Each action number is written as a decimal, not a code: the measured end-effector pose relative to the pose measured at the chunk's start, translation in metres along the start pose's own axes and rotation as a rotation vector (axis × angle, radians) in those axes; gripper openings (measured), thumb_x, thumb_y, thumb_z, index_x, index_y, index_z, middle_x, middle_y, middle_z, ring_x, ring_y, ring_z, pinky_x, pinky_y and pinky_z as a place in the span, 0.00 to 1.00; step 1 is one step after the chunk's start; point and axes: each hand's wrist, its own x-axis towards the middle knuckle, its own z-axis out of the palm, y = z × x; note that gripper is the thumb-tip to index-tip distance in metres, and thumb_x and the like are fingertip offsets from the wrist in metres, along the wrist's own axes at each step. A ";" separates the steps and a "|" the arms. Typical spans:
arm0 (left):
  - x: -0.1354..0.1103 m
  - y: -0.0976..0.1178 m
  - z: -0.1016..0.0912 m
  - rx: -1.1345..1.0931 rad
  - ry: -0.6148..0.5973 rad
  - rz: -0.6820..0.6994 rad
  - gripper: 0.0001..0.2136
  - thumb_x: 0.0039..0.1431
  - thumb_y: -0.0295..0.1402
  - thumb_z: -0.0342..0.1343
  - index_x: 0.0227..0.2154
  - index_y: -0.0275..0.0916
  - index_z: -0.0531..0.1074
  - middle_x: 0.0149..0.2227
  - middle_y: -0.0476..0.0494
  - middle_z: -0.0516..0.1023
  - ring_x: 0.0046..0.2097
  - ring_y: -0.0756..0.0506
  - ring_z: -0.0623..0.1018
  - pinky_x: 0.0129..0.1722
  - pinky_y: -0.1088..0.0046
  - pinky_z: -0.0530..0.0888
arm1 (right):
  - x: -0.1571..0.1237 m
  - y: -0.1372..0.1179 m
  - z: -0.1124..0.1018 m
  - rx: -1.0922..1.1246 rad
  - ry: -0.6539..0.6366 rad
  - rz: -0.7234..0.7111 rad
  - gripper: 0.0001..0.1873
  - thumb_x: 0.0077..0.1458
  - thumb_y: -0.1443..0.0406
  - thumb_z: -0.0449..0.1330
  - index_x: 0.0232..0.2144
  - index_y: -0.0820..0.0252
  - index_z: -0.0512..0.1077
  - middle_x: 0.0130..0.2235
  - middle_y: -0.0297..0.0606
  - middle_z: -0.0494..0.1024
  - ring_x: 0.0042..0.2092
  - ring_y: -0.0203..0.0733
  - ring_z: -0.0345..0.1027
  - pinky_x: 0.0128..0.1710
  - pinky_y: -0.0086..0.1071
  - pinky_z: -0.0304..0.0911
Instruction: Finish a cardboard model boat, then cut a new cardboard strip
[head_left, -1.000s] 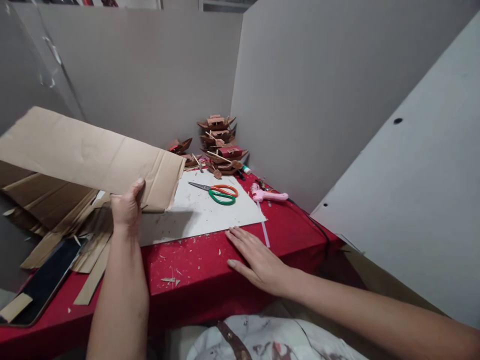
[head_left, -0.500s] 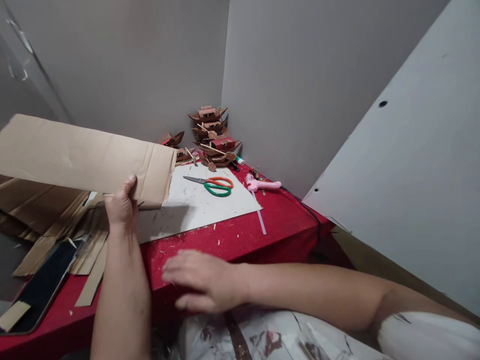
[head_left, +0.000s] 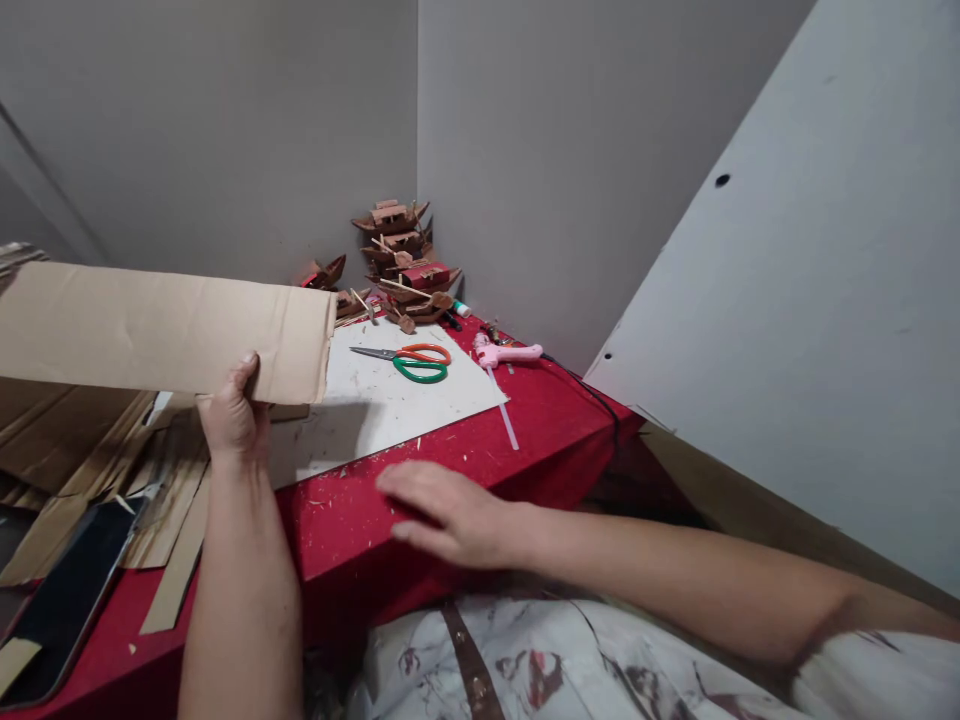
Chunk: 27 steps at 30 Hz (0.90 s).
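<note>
My left hand (head_left: 231, 415) grips the lower edge of a long brown cardboard sheet (head_left: 157, 330) and holds it raised over the left side of the red table (head_left: 352, 530). My right hand (head_left: 450, 512) lies flat with fingers stretched out on the red cloth near the front edge, holding nothing. A white board (head_left: 390, 400) dusted with scraps lies just beyond it. Orange and green scissors (head_left: 412, 360) rest on that board.
A pink glue gun (head_left: 506, 352) with a black cord lies right of the board, with a clear glue stick (head_left: 504, 415) beside it. Small brown model boats (head_left: 401, 265) are stacked in the far corner. Cardboard strips (head_left: 112, 470) and a black phone (head_left: 64, 600) lie at left. Grey panels enclose the table.
My right hand swept leftward along the table's front edge, then came back a little to the right. The cardboard sheet tilted flatter. The view shifted right.
</note>
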 end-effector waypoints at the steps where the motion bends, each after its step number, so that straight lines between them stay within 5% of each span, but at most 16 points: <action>1: -0.001 0.000 0.001 -0.007 -0.007 0.003 0.14 0.35 0.25 0.66 0.30 0.38 0.74 0.37 0.49 0.77 0.45 0.45 0.76 0.51 0.66 0.71 | -0.009 0.011 -0.005 -0.085 0.042 0.148 0.30 0.62 0.54 0.48 0.57 0.73 0.62 0.58 0.56 0.66 0.60 0.50 0.57 0.60 0.46 0.53; 3: -0.002 0.000 0.002 0.000 -0.028 0.007 0.14 0.36 0.25 0.66 0.31 0.37 0.74 0.37 0.48 0.77 0.46 0.45 0.75 0.52 0.65 0.70 | -0.023 0.023 -0.008 -0.204 0.008 0.341 0.34 0.62 0.52 0.48 0.60 0.74 0.58 0.62 0.61 0.57 0.64 0.57 0.49 0.60 0.54 0.48; 5: -0.003 -0.001 0.003 0.019 -0.044 0.010 0.15 0.36 0.26 0.65 0.32 0.37 0.74 0.39 0.48 0.77 0.48 0.45 0.75 0.54 0.64 0.69 | -0.024 0.019 -0.003 -0.249 -0.058 0.381 0.38 0.60 0.50 0.50 0.62 0.74 0.55 0.63 0.63 0.51 0.65 0.61 0.43 0.61 0.57 0.45; 7: -0.003 -0.003 0.003 0.020 -0.052 0.006 0.16 0.36 0.26 0.66 0.33 0.37 0.74 0.41 0.47 0.77 0.49 0.44 0.75 0.55 0.63 0.68 | -0.014 0.002 0.005 -0.210 -0.120 0.275 0.40 0.58 0.49 0.52 0.62 0.73 0.54 0.64 0.63 0.51 0.65 0.60 0.42 0.62 0.55 0.43; 12: -0.003 -0.006 0.001 0.007 -0.048 -0.026 0.16 0.36 0.26 0.66 0.32 0.37 0.74 0.42 0.45 0.77 0.49 0.43 0.75 0.55 0.60 0.67 | 0.024 -0.026 0.016 0.064 -0.231 -0.257 0.30 0.61 0.52 0.51 0.59 0.65 0.61 0.59 0.45 0.66 0.62 0.42 0.54 0.64 0.36 0.45; 18: -0.002 -0.007 0.002 -0.002 -0.049 -0.060 0.14 0.38 0.26 0.65 0.32 0.35 0.74 0.42 0.44 0.77 0.48 0.43 0.75 0.54 0.59 0.69 | 0.035 -0.009 0.018 -0.105 -0.110 0.105 0.37 0.60 0.51 0.51 0.61 0.76 0.56 0.62 0.61 0.56 0.63 0.58 0.49 0.61 0.51 0.45; 24: -0.004 -0.007 0.005 -0.030 0.017 -0.143 0.13 0.34 0.25 0.66 0.28 0.34 0.74 0.38 0.45 0.78 0.48 0.43 0.76 0.52 0.59 0.71 | 0.044 -0.037 0.039 0.106 -0.217 -0.434 0.26 0.59 0.56 0.56 0.52 0.69 0.66 0.53 0.46 0.73 0.58 0.44 0.60 0.61 0.37 0.49; 27: -0.005 -0.006 0.006 -0.038 0.031 -0.144 0.11 0.34 0.24 0.66 0.26 0.35 0.74 0.36 0.46 0.78 0.46 0.43 0.76 0.51 0.60 0.71 | 0.036 -0.028 0.031 0.181 -0.032 -0.385 0.18 0.60 0.59 0.55 0.47 0.67 0.70 0.45 0.44 0.78 0.49 0.41 0.69 0.53 0.33 0.59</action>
